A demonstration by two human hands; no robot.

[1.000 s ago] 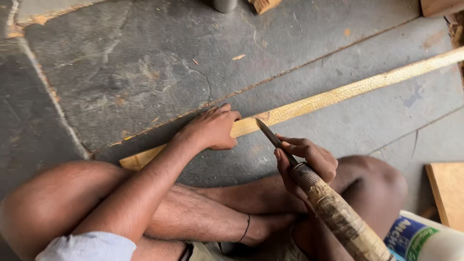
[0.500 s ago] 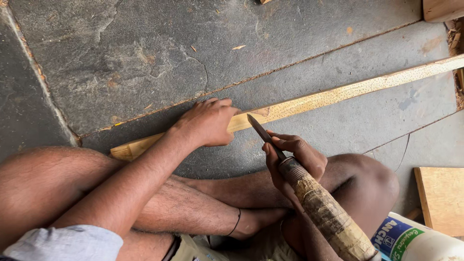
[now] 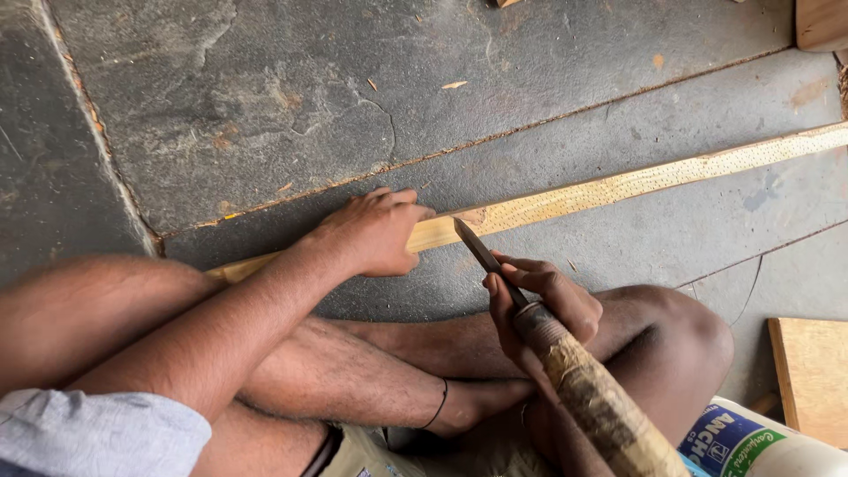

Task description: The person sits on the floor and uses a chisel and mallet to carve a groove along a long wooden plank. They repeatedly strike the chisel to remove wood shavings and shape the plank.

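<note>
Nearest the camera, a white plastic container with a blue and green label (image 3: 760, 446) sits at the bottom right edge, beside the knee of a person seated cross-legged on a stone floor (image 3: 265, 106). Just above it, the right hand (image 3: 539, 305) is clenched around a chisel (image 3: 552, 344), whose thick handle is wrapped in worn tape and whose dark blade slants up and left, its tip touching the near edge of a long wooden strip (image 3: 618, 187). A thin black band circles the ankle between the two arms. Further out, the left hand (image 3: 375, 231) lies palm down on the strip, fingers spread over it, pressing it to the floor just left of the blade tip. The pale strip runs diagonally from beneath the left forearm to the right edge of the view, along a joint between grey slabs. A flat wooden board (image 3: 813, 380) lies on the floor at right. Beyond the strip, small wood chips are scattered over the slabs, and another piece of wood (image 3: 821, 22) shows at the top right corner.
</note>
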